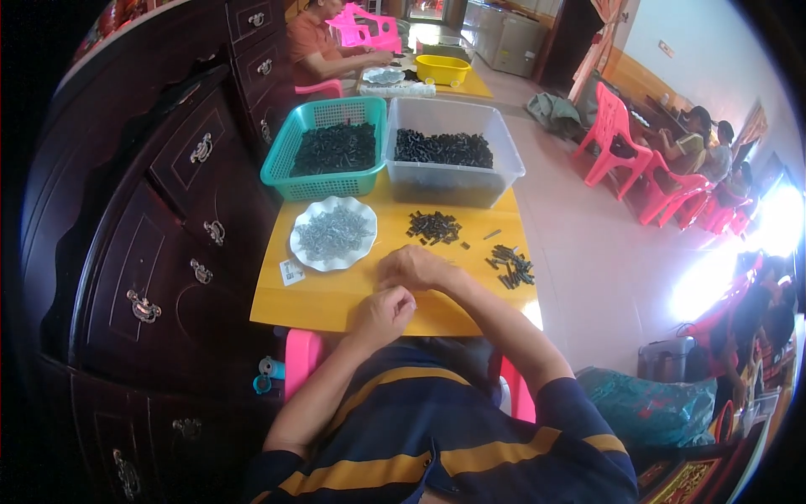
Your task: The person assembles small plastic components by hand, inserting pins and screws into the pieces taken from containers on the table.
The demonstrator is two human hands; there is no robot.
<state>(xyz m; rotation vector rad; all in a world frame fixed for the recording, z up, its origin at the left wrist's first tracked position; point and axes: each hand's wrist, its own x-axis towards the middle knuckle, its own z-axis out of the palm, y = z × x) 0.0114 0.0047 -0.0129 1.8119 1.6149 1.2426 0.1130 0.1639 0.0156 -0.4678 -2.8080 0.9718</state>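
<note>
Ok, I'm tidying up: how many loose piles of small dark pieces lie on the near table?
2: a central pile beyond the right hand, a second pile right of that one.

On the yellow table [323, 307], bare room is left along the near left edge, below the white plate [329, 264] and the small card [291, 272]. A lane is left between the plate and the middle black pile [433, 228], its near end obstructed by the right hand [413, 267], with the left hand [390, 309] just beside. The near right part is crossed by the right forearm [508, 323]. The far side is walled off by the green basket [336, 186] and the clear bin [453, 191].
</note>
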